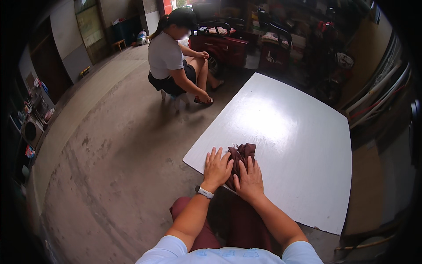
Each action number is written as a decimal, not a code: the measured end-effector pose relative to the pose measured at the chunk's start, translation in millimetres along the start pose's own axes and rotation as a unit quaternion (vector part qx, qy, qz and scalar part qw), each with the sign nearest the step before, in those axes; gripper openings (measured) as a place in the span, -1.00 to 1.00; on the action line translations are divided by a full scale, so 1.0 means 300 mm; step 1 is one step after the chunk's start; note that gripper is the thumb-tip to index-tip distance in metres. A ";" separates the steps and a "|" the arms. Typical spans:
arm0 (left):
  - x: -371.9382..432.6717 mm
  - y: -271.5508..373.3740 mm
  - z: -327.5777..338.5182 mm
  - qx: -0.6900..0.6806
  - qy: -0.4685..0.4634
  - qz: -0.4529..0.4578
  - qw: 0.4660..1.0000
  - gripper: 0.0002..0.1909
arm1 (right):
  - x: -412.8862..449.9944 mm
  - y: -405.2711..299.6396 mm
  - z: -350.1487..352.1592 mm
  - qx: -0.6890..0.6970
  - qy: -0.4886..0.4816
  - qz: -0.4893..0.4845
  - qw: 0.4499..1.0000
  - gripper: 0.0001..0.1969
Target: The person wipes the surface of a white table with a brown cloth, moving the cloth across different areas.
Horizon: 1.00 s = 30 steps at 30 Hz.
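A crumpled dark brown cloth [246, 151] lies near the close edge of a white tabletop [306, 165]. My left hand [217, 169] rests palm down at the left side of the cloth, fingers spread, with the thumb side touching it. Over the cloth's right side lies my right hand [251, 180], fingers extended and thumb towards the middle. Between the two hands the fabric is bunched in folds, and part of it is hidden under the right hand. A pale wristband [205, 192] sits on my left wrist.
A person [168, 59] sits on a low stool [176, 99] beyond the table's left corner, one hand at a shoe. A dark red three-wheeled vehicle [217, 48] stands behind. Long poles [379, 95] lean at the right. A small wooden stool [119, 43] is by the far wall.
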State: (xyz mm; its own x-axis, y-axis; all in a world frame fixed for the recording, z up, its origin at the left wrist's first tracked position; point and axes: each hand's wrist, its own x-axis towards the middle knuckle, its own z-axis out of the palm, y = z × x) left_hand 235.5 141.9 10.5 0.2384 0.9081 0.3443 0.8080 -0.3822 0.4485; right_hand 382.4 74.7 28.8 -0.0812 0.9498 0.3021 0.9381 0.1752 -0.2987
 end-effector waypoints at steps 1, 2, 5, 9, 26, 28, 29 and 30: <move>0.000 -0.001 -0.002 -0.002 0.000 0.002 1.000 -0.58 | -0.008 -0.004 -0.004 0.006 -0.003 -0.003 1.000 -0.41; 0.000 -0.002 -0.003 -0.003 0.002 0.000 1.000 -0.58 | -0.017 -0.008 -0.009 0.005 -0.004 -0.005 1.000 -0.41; -0.003 -0.003 -0.001 -0.019 -0.001 0.002 1.000 -0.60 | -0.045 -0.017 -0.023 0.022 -0.006 0.007 1.000 -0.41; -0.012 -0.017 -0.005 -0.020 -0.005 0.012 1.000 -0.55 | -0.063 -0.025 -0.033 0.018 -0.011 0.005 1.000 -0.41; -0.022 0.000 -0.021 0.004 -0.017 0.026 1.000 -0.49 | -0.061 -0.031 -0.042 0.001 -0.023 0.008 1.000 -0.40; -0.026 -0.001 -0.018 -0.001 -0.021 0.024 0.999 -0.50 | -0.062 -0.030 -0.042 -0.001 -0.037 0.013 0.999 -0.40; -0.025 -0.002 -0.016 -0.001 -0.021 0.024 0.999 -0.50 | -0.062 -0.029 -0.041 -0.001 -0.036 0.013 0.999 -0.40; -0.027 -0.002 -0.016 -0.001 -0.018 0.025 1.000 -0.50 | -0.064 -0.030 -0.039 -0.001 -0.037 0.012 0.999 -0.40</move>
State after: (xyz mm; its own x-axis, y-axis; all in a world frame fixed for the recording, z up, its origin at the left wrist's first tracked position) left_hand 230.5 134.1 11.4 0.2976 0.8938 0.3355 0.7933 -0.4270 0.4341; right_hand 379.4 51.8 36.2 -0.0832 0.9705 0.2264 0.9411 0.1512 -0.3024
